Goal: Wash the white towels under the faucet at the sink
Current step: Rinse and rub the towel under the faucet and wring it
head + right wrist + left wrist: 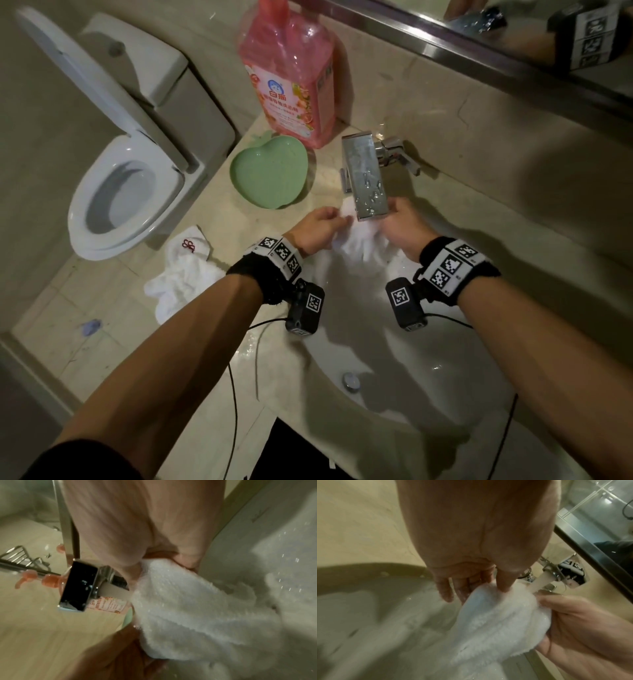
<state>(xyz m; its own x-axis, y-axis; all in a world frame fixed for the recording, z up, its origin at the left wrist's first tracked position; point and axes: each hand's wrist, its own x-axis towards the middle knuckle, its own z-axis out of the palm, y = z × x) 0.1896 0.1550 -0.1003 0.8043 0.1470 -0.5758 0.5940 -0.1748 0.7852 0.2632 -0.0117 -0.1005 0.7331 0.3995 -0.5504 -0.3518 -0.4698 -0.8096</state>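
Observation:
A wet white towel (359, 245) hangs bunched under the chrome faucet (368, 178), over the back of the white sink (428, 377). My left hand (320, 228) pinches its left side, thumb and fingers on the cloth (503, 586). My right hand (406, 228) grips the right side of the towel (496, 622). A stream of water (539, 584) runs from the faucet (77, 585) onto the towel (188, 615), and drops spray in the basin. A second white towel (185, 274), with a red mark, lies crumpled at the counter's left edge.
A pink detergent bottle (291, 72) and a green apple-shaped dish (269, 169) stand on the counter left of the faucet. The sink drain (351, 380) lies toward the near side of the basin. An open toilet (116, 192) is at far left, a mirror edge (479, 58) behind.

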